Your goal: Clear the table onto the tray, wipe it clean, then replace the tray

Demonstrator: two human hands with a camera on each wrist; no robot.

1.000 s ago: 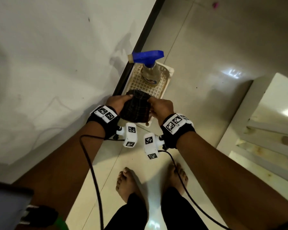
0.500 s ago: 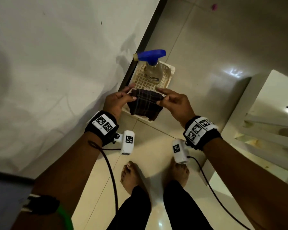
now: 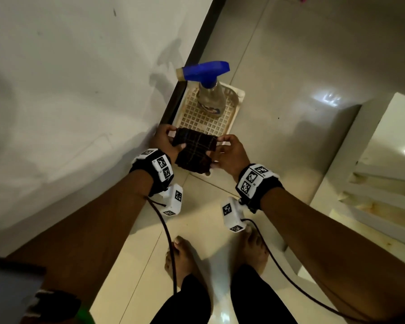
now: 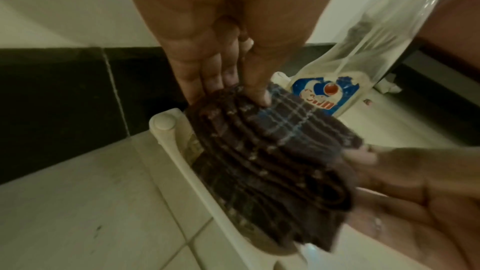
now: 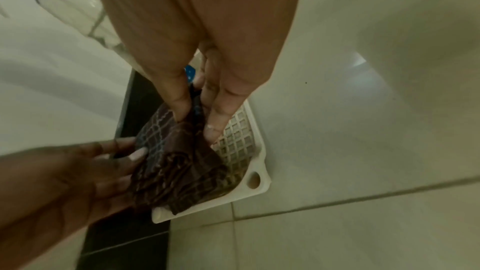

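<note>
A dark brown checked cloth, folded into a thick pad, hangs above the near end of a cream lattice tray that lies on the floor by the wall. My left hand pinches the cloth's left edge. My right hand pinches its right edge. A clear spray bottle with a blue trigger head stands at the tray's far end. In the left wrist view the bottle's label shows behind the cloth.
A white wall with a black skirting strip runs along the left. A white table stands to the right on the glossy tiled floor. My bare feet are just behind the tray.
Both hands have turned and refolded the cloth over the tray's near end: held bunched close together, then spread apart at its top edge, now pinching its two sides.
</note>
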